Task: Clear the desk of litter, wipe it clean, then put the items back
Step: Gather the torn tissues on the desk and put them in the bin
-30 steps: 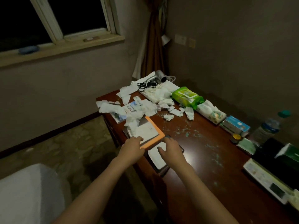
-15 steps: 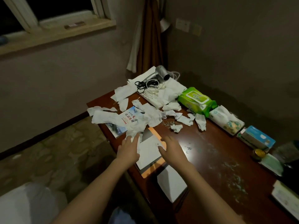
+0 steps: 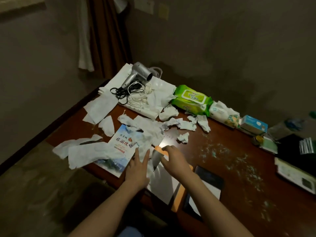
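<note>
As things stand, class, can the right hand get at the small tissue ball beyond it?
Probably yes: the right hand is open, and only bare desk lies between it and the tissue ball.

Bedroom (desk, hair dryer, curtain).

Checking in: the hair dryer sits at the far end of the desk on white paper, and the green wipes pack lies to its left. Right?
Not quite. In the head view the hair dryer does sit at the far end of the desk on white paper, but the green wipes pack lies to its right, not its left.
</note>
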A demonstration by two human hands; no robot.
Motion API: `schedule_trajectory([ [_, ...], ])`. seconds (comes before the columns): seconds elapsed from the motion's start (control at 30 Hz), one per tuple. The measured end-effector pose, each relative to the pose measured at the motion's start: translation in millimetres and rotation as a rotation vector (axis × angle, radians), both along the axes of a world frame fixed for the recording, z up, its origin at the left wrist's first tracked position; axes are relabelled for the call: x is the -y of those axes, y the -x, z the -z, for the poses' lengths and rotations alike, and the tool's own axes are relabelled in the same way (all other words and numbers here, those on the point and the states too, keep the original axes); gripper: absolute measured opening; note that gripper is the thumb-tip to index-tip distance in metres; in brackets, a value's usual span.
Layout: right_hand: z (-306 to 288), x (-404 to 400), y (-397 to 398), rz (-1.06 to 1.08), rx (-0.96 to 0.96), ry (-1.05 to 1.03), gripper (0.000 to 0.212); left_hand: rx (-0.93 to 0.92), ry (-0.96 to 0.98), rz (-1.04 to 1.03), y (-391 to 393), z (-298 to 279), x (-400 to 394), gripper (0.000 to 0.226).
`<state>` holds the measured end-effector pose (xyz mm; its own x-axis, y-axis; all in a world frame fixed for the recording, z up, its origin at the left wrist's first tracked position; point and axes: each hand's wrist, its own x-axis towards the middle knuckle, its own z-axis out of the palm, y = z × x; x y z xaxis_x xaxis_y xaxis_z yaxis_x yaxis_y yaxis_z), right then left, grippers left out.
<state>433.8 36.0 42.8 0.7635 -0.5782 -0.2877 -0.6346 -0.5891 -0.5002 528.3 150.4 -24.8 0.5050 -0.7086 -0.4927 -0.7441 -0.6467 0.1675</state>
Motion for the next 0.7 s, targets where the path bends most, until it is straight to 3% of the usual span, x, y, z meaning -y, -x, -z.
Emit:
schedule_trajectory([
  [0.3, 6, -12, 10, 0.213, -0.111, -0.052, 0.039, -0.274, 0.068, 0.115, -23, 15, 12, 0.074],
  [0.5, 16, -10, -1, 0.232, -0.08, -0.056, 0.038, -0.199, 0.165, 0.112, -36, 14, 16, 0.026],
  [0.7, 14, 6, -9, 0.272, -0.022, -0.081, 0.036, -0.217, 0.344, 0.02, -58, -23, 37, 0.013],
])
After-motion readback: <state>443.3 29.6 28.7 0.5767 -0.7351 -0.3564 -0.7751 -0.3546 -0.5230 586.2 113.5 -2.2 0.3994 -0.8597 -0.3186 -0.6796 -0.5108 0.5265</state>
